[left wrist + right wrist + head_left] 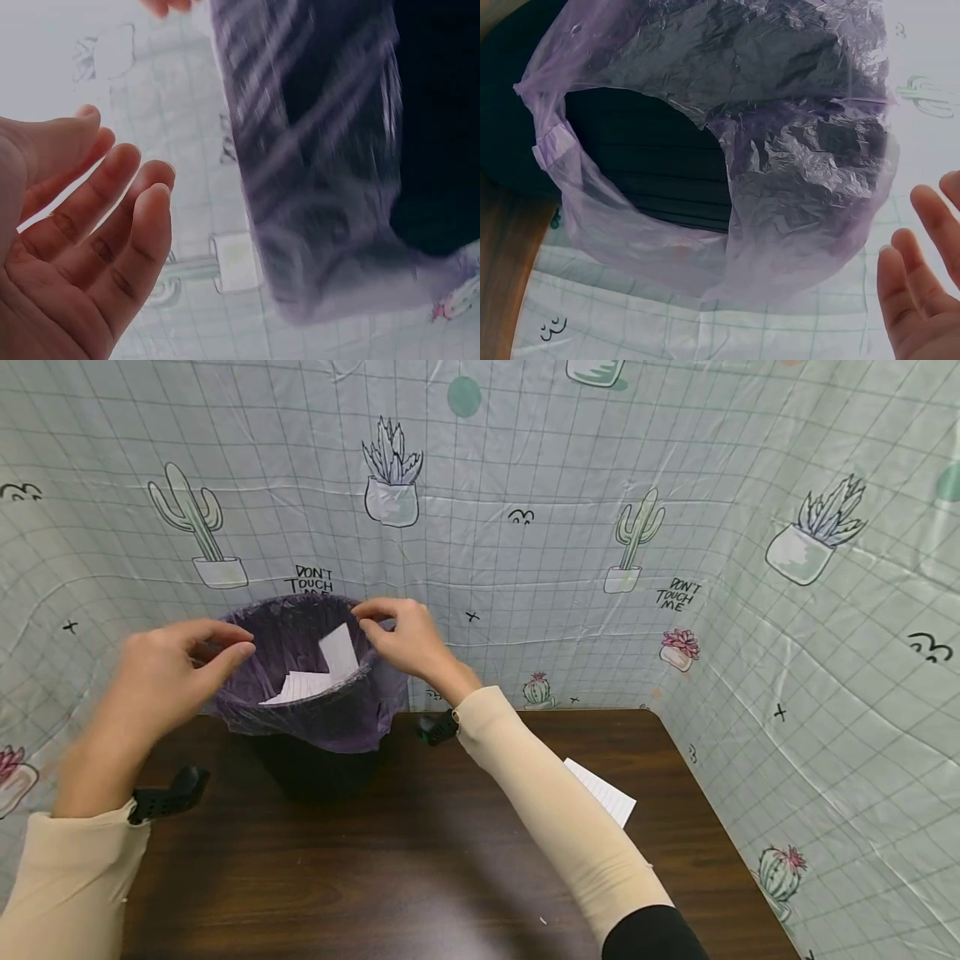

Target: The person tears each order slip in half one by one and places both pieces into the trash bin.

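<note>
A black trash bin (pixel 318 772) stands at the back left of the table, its rim covered by a purple plastic liner (pixel 341 722). Inside lie white paper sheets (pixel 300 687), with one white slip (pixel 339 649) leaning up against the right inner wall. My left hand (pixel 168 668) hovers by the bin's left rim, fingers loosely bent and nothing between them. Over the right rim is my right hand (pixel 405 633), its thumb and index finger close to the liner's edge. The right wrist view shows its fingers (pixel 911 289) apart from the liner, holding nothing.
White lined paper (pixel 603 791) lies on the dark wooden table (pixel 420 860), right of my right forearm. A small white scrap (pixel 543 920) is near the front. A patterned curtain (pixel 510 443) hangs close behind the bin and along both sides.
</note>
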`<state>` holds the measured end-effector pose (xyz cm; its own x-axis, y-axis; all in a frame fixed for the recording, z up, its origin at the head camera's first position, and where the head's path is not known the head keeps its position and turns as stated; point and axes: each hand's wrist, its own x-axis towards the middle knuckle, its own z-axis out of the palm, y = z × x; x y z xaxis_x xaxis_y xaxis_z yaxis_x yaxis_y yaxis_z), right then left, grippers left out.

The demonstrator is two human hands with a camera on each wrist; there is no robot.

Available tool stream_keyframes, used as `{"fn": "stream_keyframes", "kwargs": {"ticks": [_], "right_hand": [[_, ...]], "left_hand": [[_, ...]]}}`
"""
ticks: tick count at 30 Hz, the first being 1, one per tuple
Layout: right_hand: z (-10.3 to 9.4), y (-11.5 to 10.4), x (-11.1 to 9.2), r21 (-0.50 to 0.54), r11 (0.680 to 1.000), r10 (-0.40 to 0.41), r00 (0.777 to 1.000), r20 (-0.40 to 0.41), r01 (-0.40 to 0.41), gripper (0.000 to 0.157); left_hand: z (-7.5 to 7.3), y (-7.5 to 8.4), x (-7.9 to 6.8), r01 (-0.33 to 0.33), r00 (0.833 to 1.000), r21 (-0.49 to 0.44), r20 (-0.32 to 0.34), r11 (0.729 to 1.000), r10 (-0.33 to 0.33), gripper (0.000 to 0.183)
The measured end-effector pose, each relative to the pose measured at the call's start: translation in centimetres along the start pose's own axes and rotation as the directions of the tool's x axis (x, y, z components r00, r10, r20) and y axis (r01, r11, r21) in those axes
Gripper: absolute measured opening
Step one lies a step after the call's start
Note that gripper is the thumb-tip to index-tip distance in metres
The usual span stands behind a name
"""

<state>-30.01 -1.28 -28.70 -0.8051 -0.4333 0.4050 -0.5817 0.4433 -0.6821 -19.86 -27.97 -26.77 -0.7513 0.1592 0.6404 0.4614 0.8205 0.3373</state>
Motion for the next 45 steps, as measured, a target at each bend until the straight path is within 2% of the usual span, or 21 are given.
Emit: {"fn": "stream_keyframes", "kwargs": {"ticks": [3,7,13,17,23,29,35,37,41,45], "right_hand": [[-0.2,0.2,-0.3,0.028,1.0,-0.001,1.0,-0.008,0.001,0.03],[-0.7,0.8,-1.5,0.057,0.998,-0.035,0.998,-0.061,0.039,0.031],[-1.5,2.7,-5.2,0.085,0.991,-0.087,0.987,-0.138,0.099,0.033],[-1.5,4.5,-8.3,0.114,0.991,-0.049,0.985,-0.164,0.068,0.033],[-0.5,8.4,-13.3,0.172,0.984,0.082,0.969,-0.233,-0.042,0.03],[0.3,12.7,-18.1,0.226,0.967,0.184,0.934,-0.306,-0.116,0.027],[-1.1,16.1,-22.2,0.136,0.957,0.287,0.904,-0.317,-0.256,0.029],[-2.1,17.0,-23.5,0.086,0.944,0.328,0.885,-0.329,-0.318,0.031],[-4.4,18.4,-25.9,0.042,0.903,0.412,0.834,-0.368,-0.428,0.035],[-6.1,19.4,-28.0,0.044,0.866,0.471,0.785,-0.403,-0.498,0.037]], "left_hand": [[0.4,1.0,-0.3,-0.016,1.0,-0.016,-0.003,1.0,0.016,0.014],[1.1,2.5,-0.8,-0.014,1.0,-0.055,0.008,0.998,0.015,0.014],[2.8,4.4,-2.2,-0.067,0.997,-0.114,-0.032,0.991,0.064,0.018],[4.0,5.3,-3.4,-0.074,0.997,-0.185,-0.042,0.98,0.067,0.022],[6.2,6.4,-5.1,-0.08,0.997,-0.301,-0.027,0.95,0.076,0.021],[10.2,7.2,-7.6,-0.026,0.998,-0.393,0.044,0.919,0.046,0.018],[13.7,7.6,-9.5,0.089,0.989,-0.471,0.143,0.877,-0.024,0.015],[14.5,7.8,-9.9,0.129,0.983,-0.497,0.177,0.858,-0.045,0.014],[15.8,8.0,-10.5,0.211,0.968,-0.557,0.233,0.803,-0.092,0.013],[17.0,8.3,-10.9,0.243,0.959,-0.591,0.265,0.77,-0.099,0.013]]}}
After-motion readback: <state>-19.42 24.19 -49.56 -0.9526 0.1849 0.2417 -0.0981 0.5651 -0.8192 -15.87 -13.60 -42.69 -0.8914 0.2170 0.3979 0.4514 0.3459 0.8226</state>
